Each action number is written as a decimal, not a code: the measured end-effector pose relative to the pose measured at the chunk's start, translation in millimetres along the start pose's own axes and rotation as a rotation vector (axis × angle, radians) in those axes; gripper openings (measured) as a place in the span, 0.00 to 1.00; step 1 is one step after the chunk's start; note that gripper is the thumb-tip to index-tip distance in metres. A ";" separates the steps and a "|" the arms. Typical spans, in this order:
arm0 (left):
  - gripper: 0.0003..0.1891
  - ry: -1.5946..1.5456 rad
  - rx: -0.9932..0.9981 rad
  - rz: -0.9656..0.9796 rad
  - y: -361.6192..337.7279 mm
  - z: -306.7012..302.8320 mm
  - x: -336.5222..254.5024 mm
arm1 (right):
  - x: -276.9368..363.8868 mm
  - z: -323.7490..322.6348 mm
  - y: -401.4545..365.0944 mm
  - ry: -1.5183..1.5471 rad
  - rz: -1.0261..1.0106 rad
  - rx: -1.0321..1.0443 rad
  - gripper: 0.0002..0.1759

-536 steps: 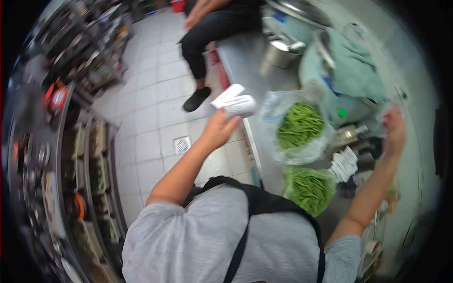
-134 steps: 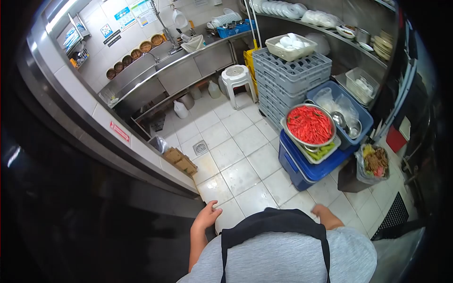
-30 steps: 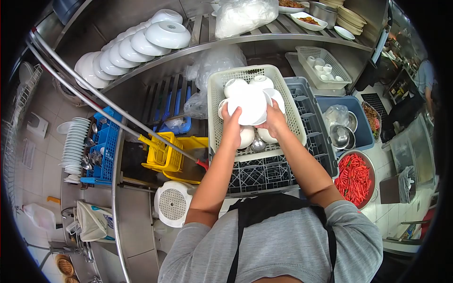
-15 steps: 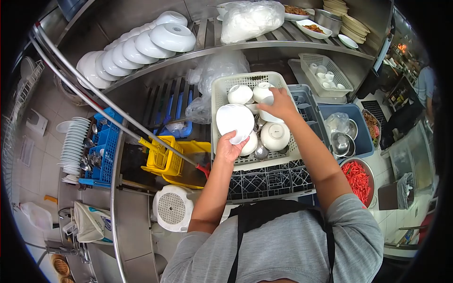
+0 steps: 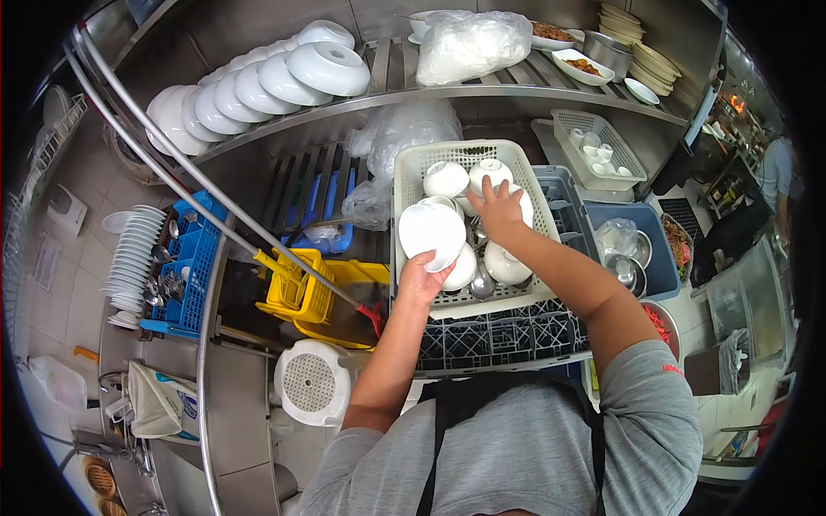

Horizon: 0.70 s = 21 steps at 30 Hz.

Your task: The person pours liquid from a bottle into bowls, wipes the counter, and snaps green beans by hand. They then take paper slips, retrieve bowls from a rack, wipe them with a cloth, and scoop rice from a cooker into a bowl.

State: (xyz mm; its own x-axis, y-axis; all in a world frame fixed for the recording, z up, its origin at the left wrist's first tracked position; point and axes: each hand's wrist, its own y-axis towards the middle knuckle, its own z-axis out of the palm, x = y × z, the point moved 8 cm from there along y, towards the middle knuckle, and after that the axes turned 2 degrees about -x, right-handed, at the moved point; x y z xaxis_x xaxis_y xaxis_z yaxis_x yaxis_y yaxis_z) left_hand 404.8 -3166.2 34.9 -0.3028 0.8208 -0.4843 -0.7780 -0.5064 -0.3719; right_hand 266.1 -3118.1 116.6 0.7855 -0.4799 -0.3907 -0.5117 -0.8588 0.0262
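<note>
My left hand holds a white bowl upside down over the near left part of a cream plastic basket. The basket holds several more white bowls and sits on a stack of grey dish racks. My right hand reaches into the middle of the basket, its fingers spread on a white bowl there. Whether it grips that bowl is hidden by the hand itself.
A steel shelf above carries a row of white bowls and a plastic bag. A yellow mop bucket, white stool and blue cutlery crate stand left. Blue tubs and a small cup basket lie right.
My right hand has let go of the stack it shared with the left and moved deeper into the basket. My left hand has kept the white bowl at the basket's near left.
</note>
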 end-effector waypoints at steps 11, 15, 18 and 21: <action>0.22 0.082 0.035 0.014 -4.9 3.2 -0.8 | -59.0 17.4 19.9 0.318 0.232 -0.032 0.19; 0.21 0.066 0.052 0.035 -7.3 12.7 -1.2 | -81.5 -24.2 -8.0 0.470 0.344 -0.203 0.28; 0.21 0.042 0.081 0.100 -6.5 26.2 -3.0 | -88.3 -32.1 -23.3 0.806 0.413 -0.324 0.30; 0.21 0.052 0.084 0.198 -11.3 42.2 -7.6 | -77.2 -35.6 -38.5 1.126 0.327 -0.488 0.31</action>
State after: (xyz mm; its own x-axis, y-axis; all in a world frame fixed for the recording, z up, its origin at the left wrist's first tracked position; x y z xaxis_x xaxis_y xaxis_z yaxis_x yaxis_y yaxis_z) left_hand 392.6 -3155.5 76.2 -0.4273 0.6919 -0.5820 -0.7502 -0.6306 -0.1989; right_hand 237.5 -3054.4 178.4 0.6303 -0.3613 0.6872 -0.7441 -0.5335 0.4020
